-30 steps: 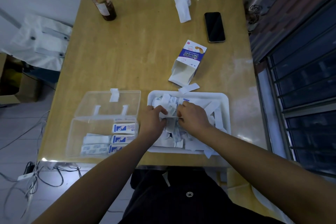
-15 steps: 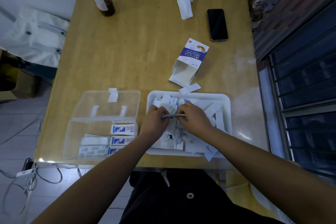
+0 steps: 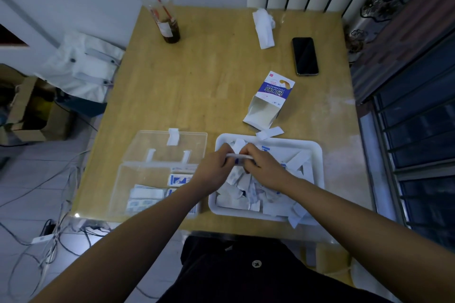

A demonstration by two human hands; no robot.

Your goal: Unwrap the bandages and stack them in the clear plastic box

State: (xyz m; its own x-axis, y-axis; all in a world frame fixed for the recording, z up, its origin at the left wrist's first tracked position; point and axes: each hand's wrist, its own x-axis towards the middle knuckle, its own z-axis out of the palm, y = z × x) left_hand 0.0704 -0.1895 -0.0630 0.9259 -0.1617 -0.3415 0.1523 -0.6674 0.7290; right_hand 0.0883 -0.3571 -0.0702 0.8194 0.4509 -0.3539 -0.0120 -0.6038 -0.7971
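A: Where is the piece being worked on?

B: It is over the far left part of the shallow white plastic tray (image 3: 290, 142). A thin white paper-wrapped bandage strip (image 3: 240, 156) is stretched level between the two hands. The left hand (image 3: 214, 167) pinches one end and the right hand (image 3: 262, 166) pinches the other, with the fingers curled in on it.

A: How will it handle?

B: I judge it nearly weightless and floppy, paper over a soft strip. It should crease or tear easily. The best hold is at the very ends, where the wrapper's flaps part, peeling gently rather than tugging. Once bare, the sticky side will likely cling to skin, so the edges are the safer grip.

A: And where does it go?

B: It goes into the clear plastic box with its lid laid open (image 3: 142, 177), just left of the tray on the pale wooden table (image 3: 209, 81). Flat blue-and-white bandages (image 3: 179, 179) already lie in rows inside.

A: What can't you make out?

B: I can't tell whether the wrapper has begun to open, because the strip is edge-on and blurred. The left forearm covers the box's near right corner, so the count there is unknown. The heap of loose white paper scraps (image 3: 246, 194) in the tray may hide unopened pieces, and I can't tell them apart.
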